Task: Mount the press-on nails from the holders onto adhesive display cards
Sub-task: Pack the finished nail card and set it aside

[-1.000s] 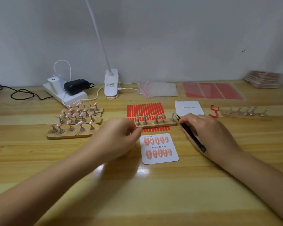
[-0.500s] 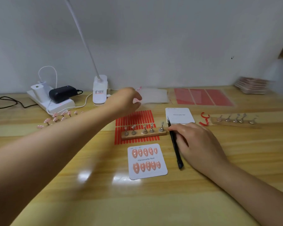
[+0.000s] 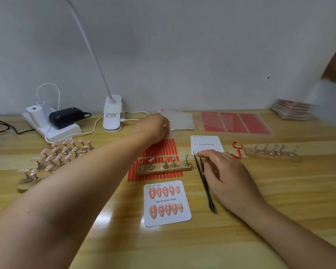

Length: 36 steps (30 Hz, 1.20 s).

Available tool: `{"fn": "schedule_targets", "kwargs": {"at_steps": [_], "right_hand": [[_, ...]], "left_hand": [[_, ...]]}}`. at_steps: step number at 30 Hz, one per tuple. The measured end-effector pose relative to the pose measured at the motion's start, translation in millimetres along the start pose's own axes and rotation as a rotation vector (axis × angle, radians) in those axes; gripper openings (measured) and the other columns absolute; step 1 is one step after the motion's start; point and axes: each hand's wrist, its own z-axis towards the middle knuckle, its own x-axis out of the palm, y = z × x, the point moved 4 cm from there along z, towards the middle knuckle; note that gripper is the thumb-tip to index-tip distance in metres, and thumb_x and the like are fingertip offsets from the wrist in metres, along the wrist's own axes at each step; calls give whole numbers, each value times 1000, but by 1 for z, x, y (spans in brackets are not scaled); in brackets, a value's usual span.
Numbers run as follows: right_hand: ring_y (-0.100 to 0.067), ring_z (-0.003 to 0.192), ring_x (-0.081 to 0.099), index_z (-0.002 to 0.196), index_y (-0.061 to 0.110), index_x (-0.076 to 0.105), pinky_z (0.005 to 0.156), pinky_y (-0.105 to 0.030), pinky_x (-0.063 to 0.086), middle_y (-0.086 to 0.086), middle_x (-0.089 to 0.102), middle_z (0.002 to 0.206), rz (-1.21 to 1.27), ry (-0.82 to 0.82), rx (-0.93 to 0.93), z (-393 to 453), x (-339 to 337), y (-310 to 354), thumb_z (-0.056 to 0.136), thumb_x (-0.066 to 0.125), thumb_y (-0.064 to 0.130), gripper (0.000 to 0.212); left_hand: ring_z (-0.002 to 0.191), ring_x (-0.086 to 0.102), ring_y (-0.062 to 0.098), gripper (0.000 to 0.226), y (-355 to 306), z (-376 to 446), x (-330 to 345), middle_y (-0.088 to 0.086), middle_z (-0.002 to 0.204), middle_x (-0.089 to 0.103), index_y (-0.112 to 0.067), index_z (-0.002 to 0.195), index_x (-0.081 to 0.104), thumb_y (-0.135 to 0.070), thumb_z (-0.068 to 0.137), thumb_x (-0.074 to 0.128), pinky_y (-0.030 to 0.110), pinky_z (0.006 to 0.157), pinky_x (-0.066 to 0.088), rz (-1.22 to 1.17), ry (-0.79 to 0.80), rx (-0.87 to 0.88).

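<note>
From the head camera, you are reaching your left hand [image 3: 156, 128] across the desk [image 3: 279, 191] toward the clear bags [image 3: 179, 120] at the back; its fingers are curling down at the bag edge, but whether they are pinching it you cannot tell from here. Your right hand [image 3: 224, 175] is resting on the desk just right of the bare holder [image 3: 163, 167], its fingers loosely curled with the tips on the black tweezers [image 3: 204, 181], which are lying flat with the points toward the blank card [image 3: 206, 144].

The finished card [image 3: 166, 203] is lying in front of you with ten nails stuck on in two rows. The nails still to mount [image 3: 56, 155] are sitting on the stands at your left, partly behind your forearm.

Judging by their look, these nails are going to feel almost weightless, thin, stiff and glossy, so they are likely to skid or flick away under a hard squeeze. Taking each one by its side edges with the tweezer tips, not across the decorated face, is probably safest. The bags are looking limp and slippery; a corner should be the easiest place to pinch. The cards are looking stiff enough to lift by an edge.
</note>
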Motion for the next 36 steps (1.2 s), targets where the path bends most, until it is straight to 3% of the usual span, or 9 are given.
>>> {"fn": "schedule_targets", "kwargs": {"at_steps": [5, 10, 16, 20, 24, 27, 30, 32, 36], "right_hand": [[-6, 102, 52, 115, 22, 60, 91, -29, 41, 11, 63, 106, 10, 25, 15, 0, 0, 0, 89, 53, 12, 28], [-1, 99, 50, 113, 21, 61, 92, -27, 40, 15, 60, 103, 23, 9, 0, 0, 1, 0, 89, 54, 13, 27], [-2, 84, 50, 87, 27, 51, 79, -23, 37, 18, 55, 84, 31, -11, -31, 0, 1, 3, 85, 56, 12, 16], [-2, 84, 50, 85, 29, 48, 80, -23, 37, 18, 54, 83, 23, 21, -45, -1, 3, 4, 86, 56, 15, 16], [2, 85, 47, 89, 28, 53, 80, -19, 33, 21, 52, 85, 3, 33, -54, -1, 4, 4, 87, 55, 16, 12], [3, 86, 46, 93, 23, 61, 82, -11, 28, 21, 53, 87, -24, 41, -91, -1, 5, 5, 87, 56, 15, 12], [2, 85, 46, 90, 22, 64, 84, -11, 29, 20, 54, 87, -25, 48, -116, -1, 5, 6, 85, 58, 12, 13], [2, 86, 47, 90, 22, 65, 85, -12, 29, 18, 55, 87, -10, 45, -116, -2, 4, 5, 85, 58, 11, 13], [1, 86, 47, 89, 21, 65, 85, -12, 30, 17, 56, 87, 5, 36, -113, -2, 4, 4, 85, 58, 10, 14]], "left_hand": [[110, 55, 25, 20, 3, 2, -5, 4, 126, 56, -20, 109, 65, -19, 91, 56, 33, 84, 49, -1, -104, -42], [104, 56, 26, 16, 5, 5, -5, 6, 118, 59, -15, 105, 63, -19, 92, 55, 37, 85, 50, -70, -98, -37], [96, 57, 26, 13, 11, 8, -19, 6, 108, 62, -12, 104, 58, -16, 95, 48, 36, 80, 48, -159, -179, -11], [86, 60, 20, 22, 12, 11, -13, 8, 104, 66, -9, 112, 59, -14, 97, 44, 29, 75, 49, -361, -40, -23], [65, 59, 10, 28, 15, 18, -10, 10, 99, 68, -8, 122, 55, -9, 99, 39, 17, 57, 47, -497, -46, -84], [58, 58, 9, 31, 17, 27, -10, 12, 109, 64, -8, 122, 56, -3, 92, 53, 11, 47, 45, -469, -39, -109], [57, 57, 9, 45, 11, 36, -9, 14, 117, 62, -8, 126, 54, -11, 83, 68, 17, 57, 45, -354, 75, -111], [65, 60, 14, 60, 6, 39, -9, 14, 121, 61, -9, 135, 46, -21, 81, 71, 20, 64, 44, -258, 181, -119], [114, 53, 25, 65, 0, 44, -5, 8, 133, 53, -12, 141, 38, -42, 88, 59, 26, 90, 40, 46, 285, -93]]}}
